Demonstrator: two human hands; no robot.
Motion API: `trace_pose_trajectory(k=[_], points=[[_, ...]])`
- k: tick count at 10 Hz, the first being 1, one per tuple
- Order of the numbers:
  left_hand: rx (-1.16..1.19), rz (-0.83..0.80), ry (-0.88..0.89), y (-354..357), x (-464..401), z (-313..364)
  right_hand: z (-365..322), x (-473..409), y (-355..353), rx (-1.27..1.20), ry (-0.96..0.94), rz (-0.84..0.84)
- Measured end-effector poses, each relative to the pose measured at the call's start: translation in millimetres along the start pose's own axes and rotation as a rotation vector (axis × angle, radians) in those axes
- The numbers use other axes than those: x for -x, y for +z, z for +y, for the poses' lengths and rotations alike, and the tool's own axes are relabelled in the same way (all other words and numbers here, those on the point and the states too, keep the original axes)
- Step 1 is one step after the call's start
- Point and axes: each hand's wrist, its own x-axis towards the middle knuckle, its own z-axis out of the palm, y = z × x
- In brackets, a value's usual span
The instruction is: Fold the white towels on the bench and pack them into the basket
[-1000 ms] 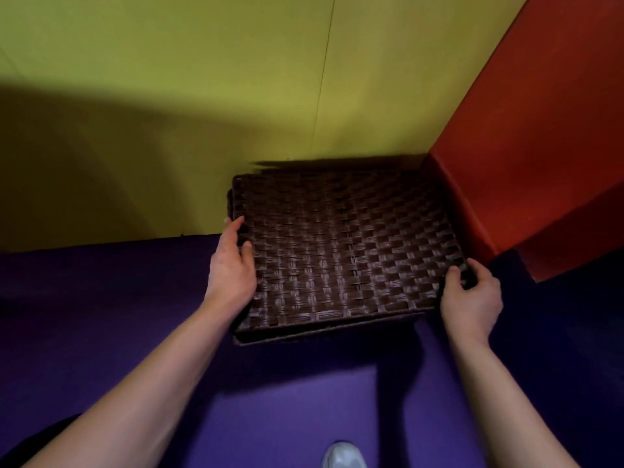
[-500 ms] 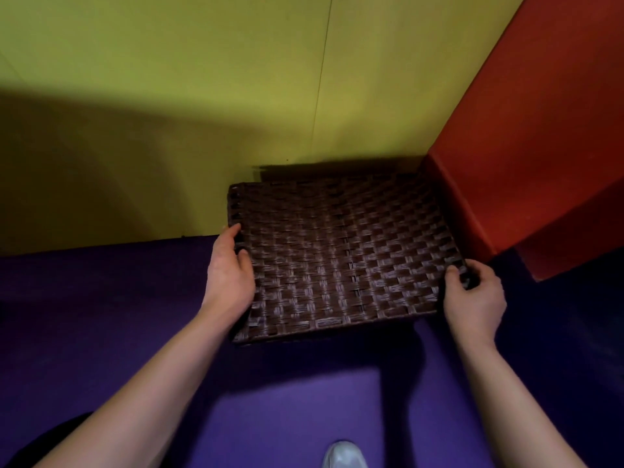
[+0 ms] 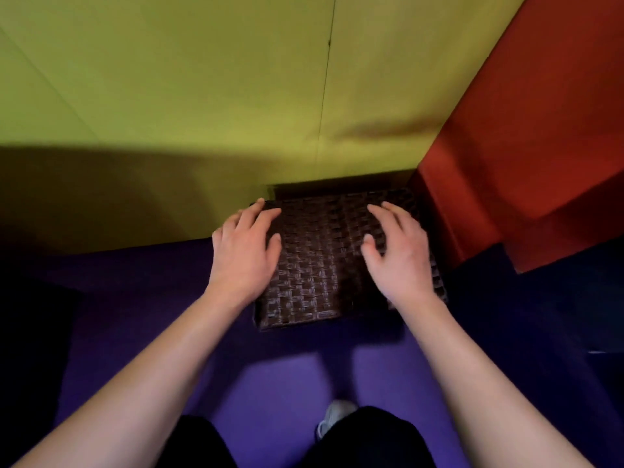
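Observation:
A dark brown woven basket stands on the purple floor in the corner where the yellow-green wall meets a red block. Its flat woven top faces up. My left hand lies over the top's left side with fingers spread and relaxed, fingertips near the far left corner. My right hand is over the right side, fingers spread the same way. Neither hand holds anything. No white towel shows in this view.
The yellow-green wall rises right behind the basket. A red block closes the right side. Purple floor stretches toward me, where my dark trousers and a white shoe show at the bottom.
Both hands have let go of the basket's side edges and moved onto its woven top. The view has shifted back and the basket now sits lower and closer to the wall.

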Motion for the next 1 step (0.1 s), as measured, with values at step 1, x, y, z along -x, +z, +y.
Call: trace_pose_trajectory(k=[1], points=[[-0.023,0.021,0.010,-61.9,6.4,22.8,-54.7,-15.0,-51.1,-0.039,-0.037,-0.059]])
